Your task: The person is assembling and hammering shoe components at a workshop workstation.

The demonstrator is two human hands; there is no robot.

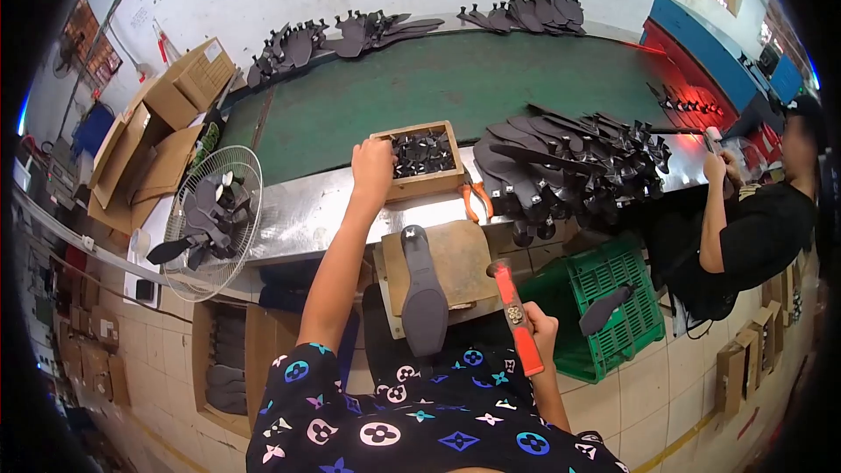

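Observation:
My left hand [375,163] reaches over the left rim of a wooden box [427,184]. Its fingers curl in among small black parts [425,153]; their tips are hidden, so what they pinch does not show. In my right hand [541,333] is a hammer [524,346] with a red handle, its head pointing away from me. Between my arms, a dark grey shoe sole [425,302] lies lengthwise on a worn, tan-topped block [464,263], its narrow heel end farthest from me. A small metallic spot shows on that end.
Orange-handled pliers [477,201] lie beside the box. Right of them is a heap of heeled soles [534,166]. A fan cage [215,276] holding dark pieces stands left. A green crate [613,298] sits low right, near a co-worker [762,228]. Behind runs a green belt [420,88].

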